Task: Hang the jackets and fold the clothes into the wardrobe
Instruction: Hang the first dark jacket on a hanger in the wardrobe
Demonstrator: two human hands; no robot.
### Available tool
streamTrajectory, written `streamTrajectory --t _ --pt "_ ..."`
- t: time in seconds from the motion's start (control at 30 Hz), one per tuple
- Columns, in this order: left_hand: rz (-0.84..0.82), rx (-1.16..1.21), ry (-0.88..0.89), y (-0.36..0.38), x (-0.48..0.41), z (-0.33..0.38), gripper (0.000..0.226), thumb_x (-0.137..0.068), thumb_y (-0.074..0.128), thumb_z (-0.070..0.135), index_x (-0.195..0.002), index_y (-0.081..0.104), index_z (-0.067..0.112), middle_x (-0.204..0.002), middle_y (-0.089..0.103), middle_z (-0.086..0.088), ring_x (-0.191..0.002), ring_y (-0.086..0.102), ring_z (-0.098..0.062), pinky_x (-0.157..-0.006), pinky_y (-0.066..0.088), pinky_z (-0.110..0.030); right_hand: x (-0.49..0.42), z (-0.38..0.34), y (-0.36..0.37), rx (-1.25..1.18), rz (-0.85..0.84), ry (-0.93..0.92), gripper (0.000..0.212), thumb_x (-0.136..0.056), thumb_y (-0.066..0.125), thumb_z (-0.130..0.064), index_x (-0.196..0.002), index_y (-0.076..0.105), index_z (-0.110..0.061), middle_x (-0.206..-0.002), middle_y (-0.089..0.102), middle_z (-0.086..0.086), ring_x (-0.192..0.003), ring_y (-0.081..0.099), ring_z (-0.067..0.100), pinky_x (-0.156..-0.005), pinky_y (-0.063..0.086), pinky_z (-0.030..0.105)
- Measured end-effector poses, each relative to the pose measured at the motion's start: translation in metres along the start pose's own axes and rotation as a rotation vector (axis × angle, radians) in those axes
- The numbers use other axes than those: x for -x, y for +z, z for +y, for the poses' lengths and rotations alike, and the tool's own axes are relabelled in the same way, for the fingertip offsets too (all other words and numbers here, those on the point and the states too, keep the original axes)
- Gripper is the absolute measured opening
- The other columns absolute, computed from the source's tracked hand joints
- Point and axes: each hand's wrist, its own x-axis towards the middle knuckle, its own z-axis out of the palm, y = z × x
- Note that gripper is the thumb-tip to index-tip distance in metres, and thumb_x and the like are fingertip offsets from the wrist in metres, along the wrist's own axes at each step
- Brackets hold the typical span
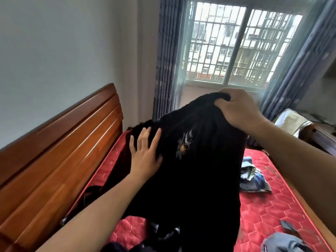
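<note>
Over mattress (264,206), right hand (240,110) pinches garment (198,171), left hand (145,154) flat.

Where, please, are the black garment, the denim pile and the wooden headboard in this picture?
black garment (209,170), head view, front panel beside the embroidery.
denim pile (254,180), head view, middle of the blue fabric.
wooden headboard (63,142), head view, its grooved face.

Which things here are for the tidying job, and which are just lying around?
For the job: black garment, gripped by the right hand, left hand flat on it; denim clothes on the mattress.
Just there: headboard, curtains, window.
</note>
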Motion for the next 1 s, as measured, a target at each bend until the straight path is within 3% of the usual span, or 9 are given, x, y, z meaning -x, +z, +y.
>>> streamTrajectory --t 0.13,0.23,0.37,0.5,0.57,0.63,0.77,0.9,1.0 --pt "-0.04 0.003 -0.296 0.014 -0.016 -0.03 0.076 -0.087 0.063 0.028 -0.153 0.026 0.033 -0.152 0.028 -0.013 -0.145 0.025 -0.037 -0.113 0.024 -0.065 0.005 0.012 0.01 0.063 -0.054 -0.059 0.014 -0.09 0.061 -0.021 -0.09 0.075 -0.02 -0.085 0.072 -0.005 -0.086 0.064 0.02 -0.08 0.05 0.034" --pt "-0.085 0.122 -0.237 0.011 -0.027 -0.056 0.045 -0.085 0.055 0.013 -0.128 0.056 0.026 -0.122 0.052 -0.007 -0.116 0.049 -0.037 -0.091 0.05 -0.053 0.004 0.041 0.014 0.278 -0.12 -0.144 0.014 -0.091 0.063 -0.034 -0.099 0.072 -0.027 -0.09 0.068 -0.007 -0.091 0.064 0.023 -0.08 0.052 0.035" --pt "-0.147 0.121 -0.172 -0.011 -0.051 -0.081 0.033 -0.071 0.052 0.001 -0.095 0.067 0.019 -0.094 0.063 -0.006 -0.096 0.058 -0.034 -0.077 0.049 -0.041 0.013 0.082 0.015 0.692 -0.353 -0.211 0.045 -0.085 0.056 -0.06 -0.119 0.054 -0.031 -0.102 0.056 0.002 -0.09 0.067 0.033 -0.078 0.056 0.041" --pt "-0.129 0.153 -0.126 -0.047 -0.083 -0.078 0.028 -0.063 0.046 0.007 -0.082 0.065 0.015 -0.086 0.065 -0.008 -0.089 0.058 -0.031 -0.075 0.05 -0.04 0.029 0.115 0.021 0.8 -0.532 -0.306 0.068 -0.082 0.063 -0.045 -0.14 0.028 -0.034 -0.114 0.049 0.006 -0.085 0.068 0.035 -0.068 0.054 0.039" --pt "-0.132 0.144 -0.099 -0.064 -0.096 -0.071 0.023 -0.062 0.047 0.003 -0.074 0.061 0.016 -0.081 0.064 -0.006 -0.082 0.058 -0.03 -0.071 0.051 -0.041 0.034 0.13 0.025 0.854 -0.626 -0.308 0.073 -0.081 0.063 -0.029 -0.142 0.025 -0.036 -0.115 0.045 0.006 -0.081 0.067 0.032 -0.063 0.052 0.037" --pt "-0.169 0.071 -0.048 -0.076 -0.104 -0.06 0.02 -0.063 0.048 0.001 -0.068 0.054 0.02 -0.074 0.059 0.0 -0.077 0.057 -0.028 -0.066 0.05 -0.039 0.034 0.14 0.026 0.891 -0.601 -0.264 0.063 -0.082 0.06 -0.018 -0.135 0.03 -0.034 -0.112 0.047 0.007 -0.079 0.067 0.031 -0.06 0.05 0.037" --pt "-0.249 -0.129 -0.031 -0.089 -0.107 -0.046 0.02 -0.067 0.051 -0.002 -0.072 0.055 0.018 -0.074 0.059 0.002 -0.076 0.059 -0.025 -0.063 0.043 -0.033 0.025 0.153 0.024 0.797 -0.397 -0.07 0.036 -0.088 0.053 -0.015 -0.119 0.042 -0.028 -0.099 0.054 0.006 -0.086 0.065 0.036 -0.064 0.047 0.038" --pt "-0.269 -0.16 -0.083 -0.097 -0.105 -0.029 0.019 -0.073 0.049 0.001 -0.071 0.054 0.019 -0.071 0.06 0.002 -0.074 0.06 -0.025 -0.067 0.047 -0.035 0.011 0.158 0.022 0.379 -0.246 0.186 0.041 -0.085 0.054 -0.019 -0.121 0.055 -0.037 -0.108 0.067 0.01 -0.095 0.063 0.035 -0.077 0.052 0.04" --pt "-0.218 -0.106 -0.167 -0.103 -0.104 -0.017 0.018 -0.074 0.048 0.006 -0.07 0.056 0.021 -0.071 0.06 0.003 -0.074 0.058 -0.023 -0.068 0.049 -0.035 0.002 0.152 0.022 0.194 -0.194 0.268 0.043 -0.08 0.05 -0.02 -0.118 0.063 -0.036 -0.109 0.069 0.01 -0.093 0.059 0.032 -0.084 0.054 0.039"
